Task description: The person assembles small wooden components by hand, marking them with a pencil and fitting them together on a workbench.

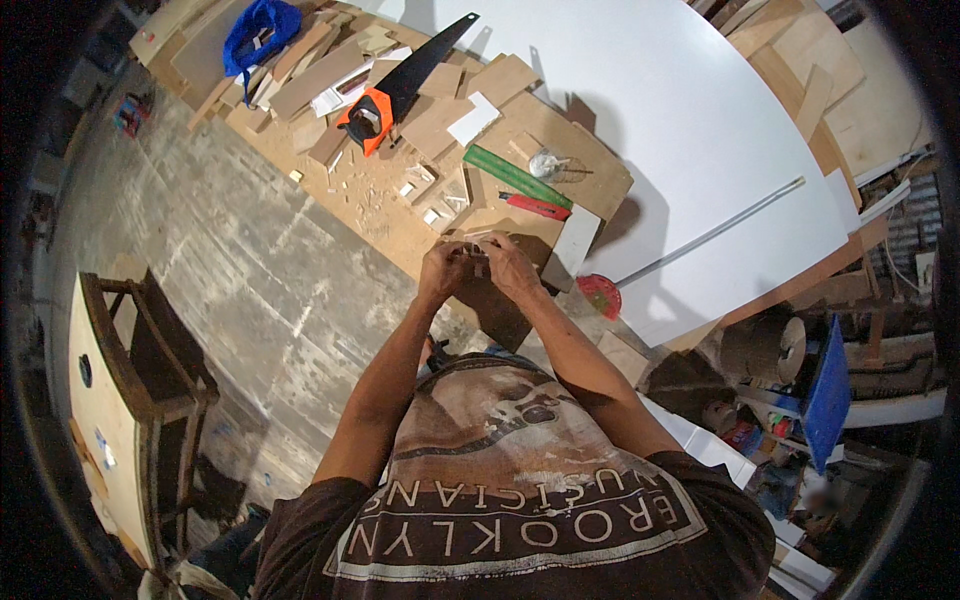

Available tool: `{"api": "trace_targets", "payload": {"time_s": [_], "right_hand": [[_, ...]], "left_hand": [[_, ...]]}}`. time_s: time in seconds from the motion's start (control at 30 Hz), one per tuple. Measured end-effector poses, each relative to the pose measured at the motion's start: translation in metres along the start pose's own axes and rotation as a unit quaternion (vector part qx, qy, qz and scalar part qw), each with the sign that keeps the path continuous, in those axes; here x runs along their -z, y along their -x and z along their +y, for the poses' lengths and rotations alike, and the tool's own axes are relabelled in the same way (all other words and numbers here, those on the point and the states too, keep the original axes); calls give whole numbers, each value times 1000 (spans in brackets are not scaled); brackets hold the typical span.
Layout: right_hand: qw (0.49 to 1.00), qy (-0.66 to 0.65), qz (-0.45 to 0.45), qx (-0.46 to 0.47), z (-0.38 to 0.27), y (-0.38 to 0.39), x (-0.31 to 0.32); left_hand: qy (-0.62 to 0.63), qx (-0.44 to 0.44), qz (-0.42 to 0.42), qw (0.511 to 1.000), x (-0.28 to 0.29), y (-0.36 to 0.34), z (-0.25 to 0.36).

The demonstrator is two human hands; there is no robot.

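My left hand (446,270) and my right hand (508,266) are close together at the near edge of a wooden worktable (345,205). Their fingers are closed around something small between them, too small and shaded to name. Just beyond lie small white-and-tan pieces (440,212) among wood shavings. To the right of these are a red utility knife (538,206) and a flat green strip (515,177). Next to my right hand sits a white rectangular board piece (572,248). A handsaw (367,121) with an orange and black handle rests farther back on scrap wood.
A large white sheet (680,110) covers the far right, with a long thin metal strip (710,230) and a red rounded object (600,296) on it. Wood offcuts (310,85) and a blue cloth or bag (260,35) lie back left. A wooden stool-like stand (110,420) is at left.
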State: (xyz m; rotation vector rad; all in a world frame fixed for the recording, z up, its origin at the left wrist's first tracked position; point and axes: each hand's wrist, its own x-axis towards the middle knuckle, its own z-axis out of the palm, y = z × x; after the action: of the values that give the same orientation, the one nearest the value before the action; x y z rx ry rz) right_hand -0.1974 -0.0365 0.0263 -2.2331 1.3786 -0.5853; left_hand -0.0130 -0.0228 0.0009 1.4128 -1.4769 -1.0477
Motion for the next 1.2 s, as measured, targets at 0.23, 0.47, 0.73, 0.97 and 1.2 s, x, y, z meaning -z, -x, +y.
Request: {"api": "trace_targets", "payload": {"time_s": [0.23,0.47,0.73,0.97,1.2], "right_hand": [[1000,-4,2,18,11,3,-6],[997,-61,41,-13,11,-4,-6],[969,-108,181,-131,29,-16,-39],[969,-86,152,-176,27,-22,-43],[962,-74,106,-241,23,-28,-37]], "left_hand": [[-26,32,41,998,-14,0,-8],[23,53,46,997,-7,10,9],[23,44,19,999,-7,20,5],[7,34,13,999,-7,25,-2],[-7,-1,26,1000,-11,24,-10]]}}
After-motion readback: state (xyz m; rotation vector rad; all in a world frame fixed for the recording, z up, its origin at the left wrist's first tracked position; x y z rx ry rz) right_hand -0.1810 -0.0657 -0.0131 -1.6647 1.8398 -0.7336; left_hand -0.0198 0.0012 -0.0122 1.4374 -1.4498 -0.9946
